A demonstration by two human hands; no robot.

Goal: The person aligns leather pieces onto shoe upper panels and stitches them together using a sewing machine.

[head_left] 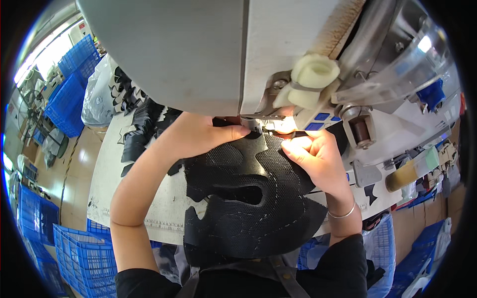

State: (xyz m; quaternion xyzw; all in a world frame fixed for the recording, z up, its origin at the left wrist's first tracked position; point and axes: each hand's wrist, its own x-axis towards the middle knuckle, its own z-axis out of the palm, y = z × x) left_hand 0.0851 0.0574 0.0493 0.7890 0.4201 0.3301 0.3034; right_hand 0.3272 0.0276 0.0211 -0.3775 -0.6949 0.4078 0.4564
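A black textured, mesh-like shoe upper (258, 218) with a long slot in it spreads from the lit needle area of a sewing machine (198, 59) down toward my body. My left hand (198, 136) grips its upper left edge; the thumb lies on top, and the other fingers are hidden beneath the machine head. On the other side, my right hand (315, 154) pinches the upper right edge, thumb on top and fingers curled. Between both thumbs sits the metal presser foot (258, 124), right at the piece's top edge. The needle itself is too small to make out.
Black cut pieces (139, 131) lie heaped on the white table (112, 184) at the left. A thread spool (360, 129) and a clear curved guard (397, 74) are on the right. Blue crates (84, 260) stand on the floor, beside a plastic bag (99, 97) farther back.
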